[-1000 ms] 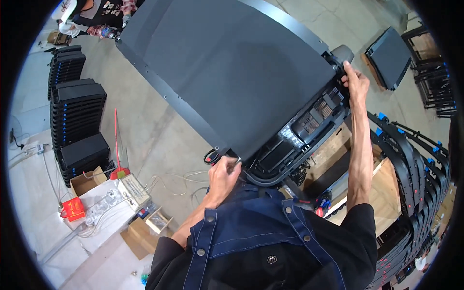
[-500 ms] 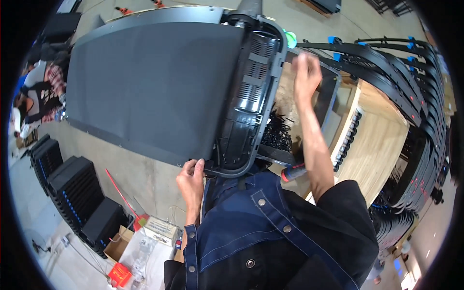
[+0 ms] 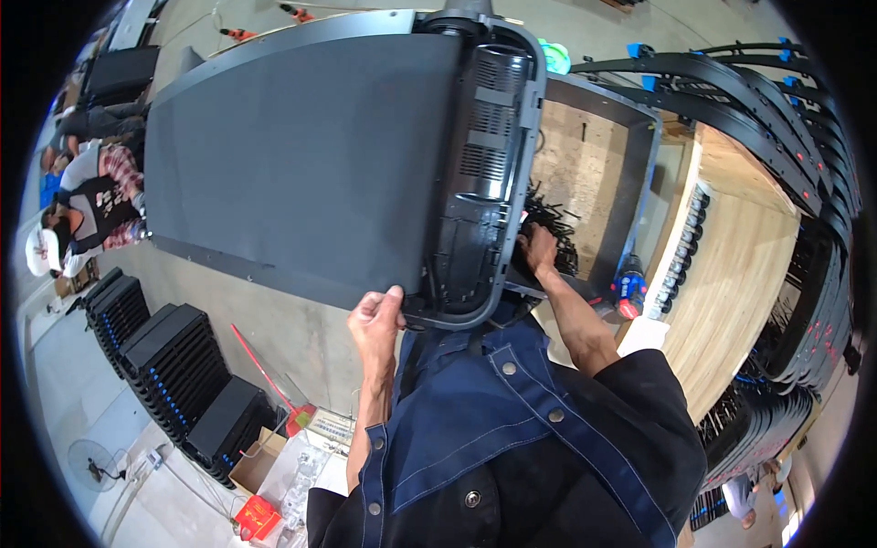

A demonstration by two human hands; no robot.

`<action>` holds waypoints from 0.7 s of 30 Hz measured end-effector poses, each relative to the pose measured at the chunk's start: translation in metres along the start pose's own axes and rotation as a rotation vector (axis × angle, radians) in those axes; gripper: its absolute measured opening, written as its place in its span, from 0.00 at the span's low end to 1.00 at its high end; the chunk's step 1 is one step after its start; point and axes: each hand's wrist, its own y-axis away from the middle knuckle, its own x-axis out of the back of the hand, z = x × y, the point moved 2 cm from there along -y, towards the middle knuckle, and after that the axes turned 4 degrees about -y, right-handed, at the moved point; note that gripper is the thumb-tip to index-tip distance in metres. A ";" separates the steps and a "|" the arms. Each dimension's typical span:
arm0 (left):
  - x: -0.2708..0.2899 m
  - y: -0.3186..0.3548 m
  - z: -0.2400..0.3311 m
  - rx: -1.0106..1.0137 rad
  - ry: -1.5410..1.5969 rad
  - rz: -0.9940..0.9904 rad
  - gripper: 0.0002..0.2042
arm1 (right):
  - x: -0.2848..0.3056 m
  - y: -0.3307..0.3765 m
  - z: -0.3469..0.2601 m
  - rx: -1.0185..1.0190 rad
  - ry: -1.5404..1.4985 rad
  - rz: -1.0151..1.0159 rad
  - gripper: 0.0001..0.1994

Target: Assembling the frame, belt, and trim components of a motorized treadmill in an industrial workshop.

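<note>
A treadmill deck with a black running belt (image 3: pixel 301 164) lies in front of me. At its right end a black motor (image 3: pixel 491 119) with a slotted cover sits exposed in the frame. My left hand (image 3: pixel 375 324) is at the deck's near edge by the belt's right corner, fingers curled in and thumb on top; whatever they hold is hidden. My right hand (image 3: pixel 541 248) reaches down into a pile of black bolts (image 3: pixel 557 221) in a metal-rimmed tray (image 3: pixel 646 173) right of the deck. Its fingers are bent together and partly hidden among the bolts.
A blue-and-red power driver (image 3: pixel 629 288) stands right of the tray, beside a wooden box (image 3: pixel 731 274). Curved black frames (image 3: pixel 703 78) are racked at far right. Stacked black parts (image 3: pixel 174 352) and a red-handled dustpan (image 3: pixel 297 418) are at left. Another person (image 3: pixel 96 196) sits far left.
My right hand has come down from above the tray's far side into the bolts. My left hand stays at the deck edge, with its fingers more curled. The view has shifted slightly.
</note>
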 end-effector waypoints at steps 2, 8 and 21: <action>0.003 -0.004 0.003 -0.024 -0.121 -0.055 0.13 | -0.006 -0.004 0.006 0.024 0.002 -0.011 0.16; 0.037 -0.013 0.011 -0.134 -0.180 -0.288 0.12 | 0.010 0.006 0.000 0.102 -0.014 0.118 0.13; 0.019 -0.063 0.055 -1.919 -1.095 -0.894 0.19 | 0.098 0.226 -0.144 -0.082 -1.197 0.153 0.08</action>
